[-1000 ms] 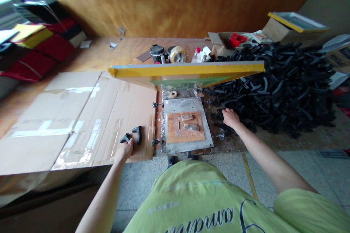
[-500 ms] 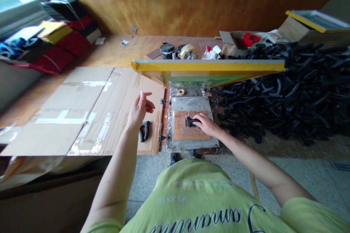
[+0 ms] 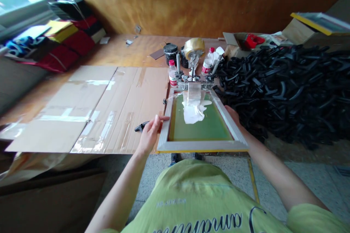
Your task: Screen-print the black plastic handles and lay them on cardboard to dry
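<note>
A screen frame [image 3: 202,145] with green mesh lies lowered over the metal plate, which it hides. White ink [image 3: 193,112] is spread on the mesh near its far end, below a pale squeegee blade [image 3: 194,93]. My left hand [image 3: 150,133] pinches the frame's left edge, and it also reaches over a black handle [image 3: 140,126] on the cardboard. At the frame's right edge is my right hand [image 3: 233,114], its fingers partly hidden by the frame, so its grip cannot be made out.
A large heap of black handles [image 3: 284,91] covers the right side. Behind the frame stand bottles [image 3: 172,74], a black tub [image 3: 170,54] and a tape roll [image 3: 194,47]. Flat cardboard [image 3: 109,116] covers the left, with red and black bundles [image 3: 65,51] farther back.
The screen frame has swung down from its raised position and now covers the plate and the handle on it. My right hand has let go of that handle; both hands have moved to the frame's sides.
</note>
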Demonstrator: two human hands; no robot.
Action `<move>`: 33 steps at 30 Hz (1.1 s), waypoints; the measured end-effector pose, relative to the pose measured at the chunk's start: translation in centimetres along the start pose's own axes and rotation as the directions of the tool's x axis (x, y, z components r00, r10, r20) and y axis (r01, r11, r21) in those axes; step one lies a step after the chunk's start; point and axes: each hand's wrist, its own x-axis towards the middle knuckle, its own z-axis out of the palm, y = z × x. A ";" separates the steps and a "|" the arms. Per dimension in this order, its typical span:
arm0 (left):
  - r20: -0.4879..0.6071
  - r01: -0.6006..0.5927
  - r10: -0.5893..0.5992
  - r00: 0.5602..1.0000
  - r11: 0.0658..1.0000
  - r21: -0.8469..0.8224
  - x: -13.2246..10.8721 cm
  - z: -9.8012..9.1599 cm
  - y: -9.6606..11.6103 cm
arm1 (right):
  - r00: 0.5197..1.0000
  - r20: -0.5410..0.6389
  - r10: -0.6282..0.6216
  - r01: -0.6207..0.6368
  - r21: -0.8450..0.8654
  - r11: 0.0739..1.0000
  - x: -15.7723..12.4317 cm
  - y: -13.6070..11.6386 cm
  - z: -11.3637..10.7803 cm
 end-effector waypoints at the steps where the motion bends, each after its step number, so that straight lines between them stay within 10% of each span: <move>1: 0.024 0.066 -0.066 0.998 0.998 0.015 -0.4 -0.1 -1.9 | 0.998 0.004 0.061 -0.061 0.006 0.998 0.2 1.1 0.5; 5: 0.073 0.193 -0.199 0.977 0.978 0.084 -0.4 0.3 -8.5 | 0.911 0.263 0.318 -0.413 0.613 0.673 5.0 2.6 0.0; 9: 0.055 0.189 -0.205 0.977 0.958 0.214 0.5 0.5 -11.6 | 0.920 0.388 0.045 -0.378 0.856 0.353 10.1 0.1 -2.9; 13: 0.062 0.193 -0.214 0.975 0.950 0.246 0.7 0.2 -12.4 | 0.903 0.393 -0.173 -0.319 0.884 0.342 9.0 -2.2 -5.1; 19: 0.035 0.196 -0.207 0.978 0.960 0.201 0.7 0.3 -12.7 | 0.929 0.094 -0.358 -0.022 0.979 0.200 5.7 -1.1 -6.2; 25: 0.067 0.213 -0.218 0.974 0.974 0.077 0.3 0.7 -11.4 | 0.956 0.234 -0.176 -0.176 0.940 0.292 5.7 -2.2 -6.7; 33: 0.074 0.221 -0.222 0.972 0.975 0.021 -0.1 0.4 -9.2 | 0.927 0.367 -0.073 -0.347 0.917 0.197 8.1 -1.1 -6.2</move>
